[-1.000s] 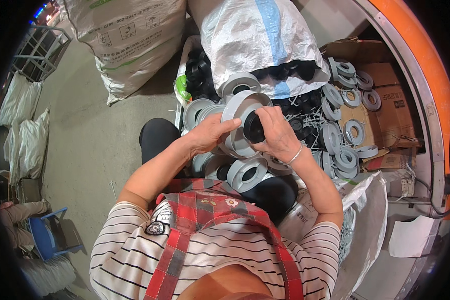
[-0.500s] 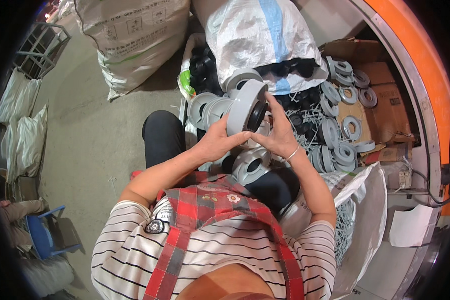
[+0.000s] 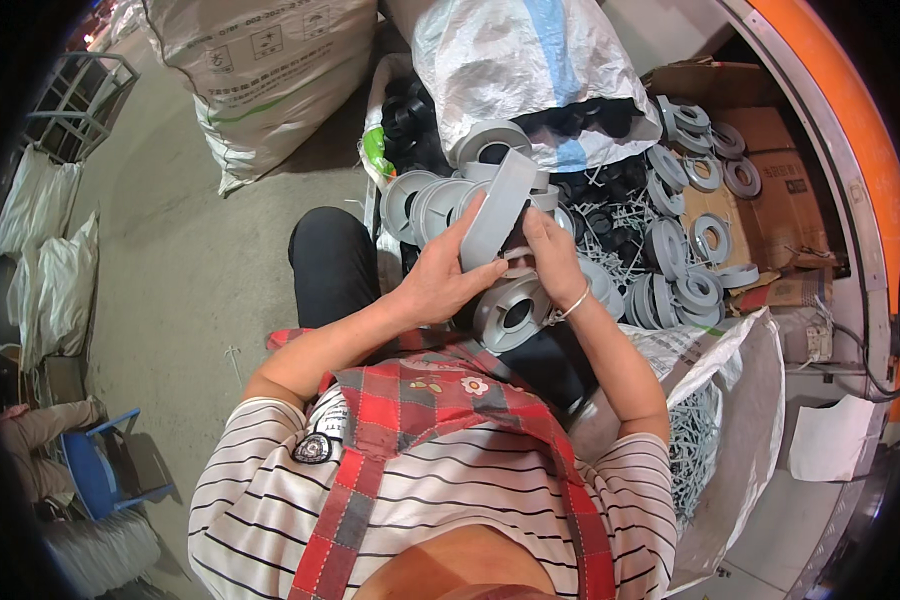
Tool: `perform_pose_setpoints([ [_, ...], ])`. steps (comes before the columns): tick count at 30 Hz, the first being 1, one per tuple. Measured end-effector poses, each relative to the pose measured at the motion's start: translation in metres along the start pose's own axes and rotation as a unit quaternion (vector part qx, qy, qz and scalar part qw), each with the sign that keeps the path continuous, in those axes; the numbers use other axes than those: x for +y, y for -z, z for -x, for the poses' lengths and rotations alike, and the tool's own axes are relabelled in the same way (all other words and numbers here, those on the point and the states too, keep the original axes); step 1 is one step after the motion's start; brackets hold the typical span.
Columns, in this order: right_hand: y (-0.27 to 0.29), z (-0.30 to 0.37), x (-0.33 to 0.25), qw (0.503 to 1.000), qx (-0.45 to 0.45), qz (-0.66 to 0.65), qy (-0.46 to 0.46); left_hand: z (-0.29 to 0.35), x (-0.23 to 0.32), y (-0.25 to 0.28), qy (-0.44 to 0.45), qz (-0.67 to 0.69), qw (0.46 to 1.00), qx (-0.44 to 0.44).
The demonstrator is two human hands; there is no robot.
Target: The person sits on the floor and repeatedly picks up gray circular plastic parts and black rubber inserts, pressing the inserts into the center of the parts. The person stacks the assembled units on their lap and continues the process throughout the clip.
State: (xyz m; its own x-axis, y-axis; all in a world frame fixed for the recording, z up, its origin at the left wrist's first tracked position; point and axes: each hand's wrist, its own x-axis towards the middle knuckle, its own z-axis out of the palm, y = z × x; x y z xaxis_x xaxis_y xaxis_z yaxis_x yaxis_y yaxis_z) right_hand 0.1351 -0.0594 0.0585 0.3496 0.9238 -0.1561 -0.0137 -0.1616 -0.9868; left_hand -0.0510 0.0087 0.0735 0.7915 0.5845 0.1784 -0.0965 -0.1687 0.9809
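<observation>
A thick grey plastic ring (image 3: 497,210) is tilted up on its edge above a pile of like parts. My left hand (image 3: 443,273) grips it from the near left, thumb along the lower edge and fingers around the outer wall. Closed against the ring's right-hand face is my right hand (image 3: 558,260), its fingertips partly hidden. A sliver of something dark shows inside the ring; most of its opening is turned from view. Just below the hands lies a flanged grey ring (image 3: 511,338), close to my knee. More grey flanged rings (image 3: 432,210) lean together left of the held one.
A white woven sack (image 3: 490,75) spills black round parts behind the pile. Several grey rings (image 3: 711,238) lie on cardboard (image 3: 770,205) at the right, beside scattered screws (image 3: 620,230). An open sack of screws (image 3: 692,450) stands near my right elbow. A blue chair (image 3: 95,470) is far left.
The held ring has turned so its outer wall faces up, and the black part inside is mostly hidden. My right hand has slid down its side and curled; the thumbs have separated.
</observation>
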Motion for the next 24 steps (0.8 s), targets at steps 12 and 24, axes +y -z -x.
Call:
perform_pose_setpoints([
  [12,-0.007,0.008,-0.01,0.973,0.03,-0.052,0.221,0.005,0.006,-0.005,0.0,-0.018,1.0,-0.009],
  [24,-0.005,0.004,-0.002,0.978,0.05,-0.097,0.179,0.005,0.007,-0.008,0.042,0.059,0.997,-0.005],
])
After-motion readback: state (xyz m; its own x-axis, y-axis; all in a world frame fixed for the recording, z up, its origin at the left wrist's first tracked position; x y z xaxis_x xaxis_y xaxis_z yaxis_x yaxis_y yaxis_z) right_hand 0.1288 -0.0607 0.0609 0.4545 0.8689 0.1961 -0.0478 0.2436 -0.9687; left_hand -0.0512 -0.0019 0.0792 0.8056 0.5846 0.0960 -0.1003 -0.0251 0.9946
